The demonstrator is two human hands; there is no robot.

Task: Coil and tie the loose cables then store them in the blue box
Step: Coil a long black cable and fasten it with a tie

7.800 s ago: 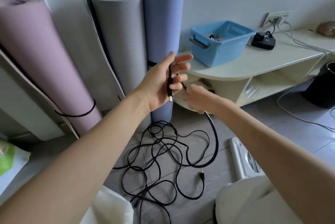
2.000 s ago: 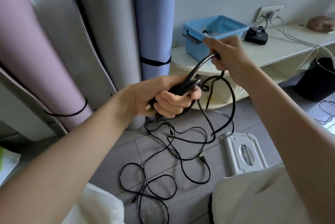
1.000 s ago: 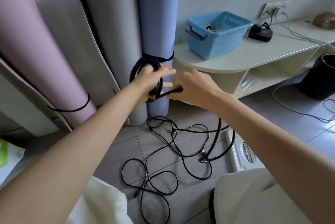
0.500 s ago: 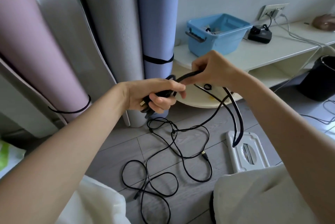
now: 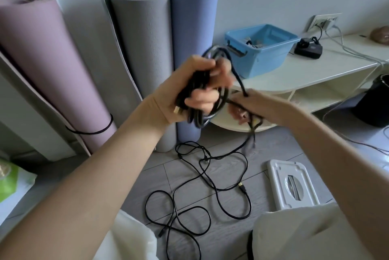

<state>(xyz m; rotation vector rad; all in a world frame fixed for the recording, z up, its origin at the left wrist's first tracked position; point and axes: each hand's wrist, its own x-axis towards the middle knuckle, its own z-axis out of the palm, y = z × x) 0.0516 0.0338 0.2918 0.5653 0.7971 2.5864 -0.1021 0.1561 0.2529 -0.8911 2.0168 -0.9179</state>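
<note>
- Blue box (image 5: 265,54) on the shelf (image 5: 311,74), small cables inside.
- Left hand (image 5: 189,91) raised, fingers clenched round the coiled black cable (image 5: 202,82).
- Right hand (image 5: 259,105) just beside, pinching its loose strand.
- More loose cables (image 5: 197,192) on the floor.

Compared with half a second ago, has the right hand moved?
Yes. The right hand has dropped: it was level with the shelf top beside the blue box, and now it is at the lower shelf, feeding cable to the left hand.
</note>
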